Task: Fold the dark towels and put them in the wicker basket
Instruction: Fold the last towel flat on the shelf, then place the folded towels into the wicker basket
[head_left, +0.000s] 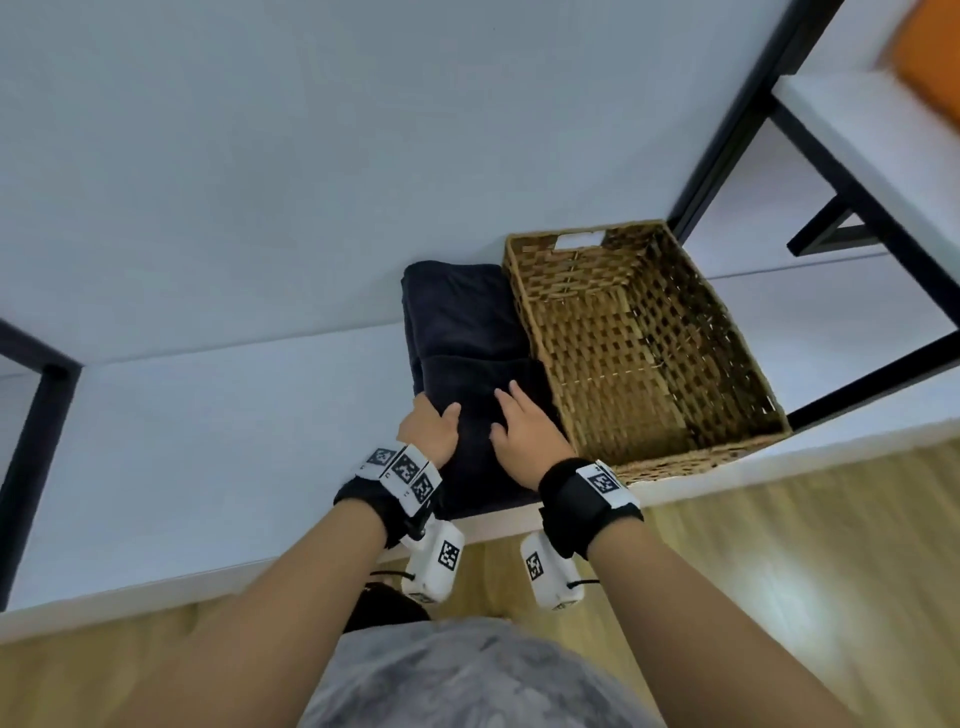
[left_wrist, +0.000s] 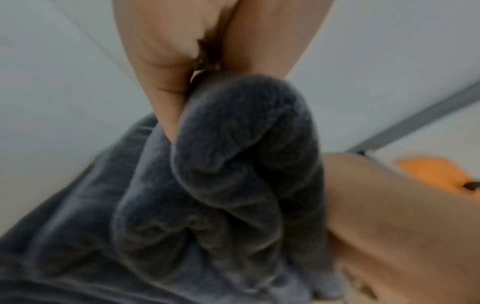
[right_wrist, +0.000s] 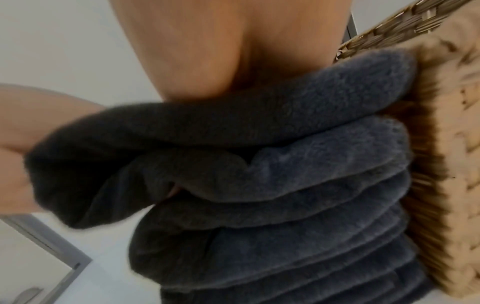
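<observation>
A stack of folded dark towels (head_left: 462, 322) lies on the white table (head_left: 208, 441), tight against the left wall of the wicker basket (head_left: 649, 338). My left hand (head_left: 434, 413) grips the near left edge of the top towel (left_wrist: 246, 154), thumb on top and fingers tucked under the fold. Beside it, my right hand (head_left: 508, 413) rests flat on the top towel (right_wrist: 285, 185), fingers stretched forward. Nothing lies in the basket (right_wrist: 454, 144). In the right wrist view several towel layers show, pressed against the weave.
The table's front edge (head_left: 519, 525) runs just under my wrists, with wooden floor (head_left: 779, 571) below. Black frame legs (head_left: 727, 130) rise behind the basket. A second white table (head_left: 872, 130) with an orange thing (head_left: 935, 57) stands at the far right.
</observation>
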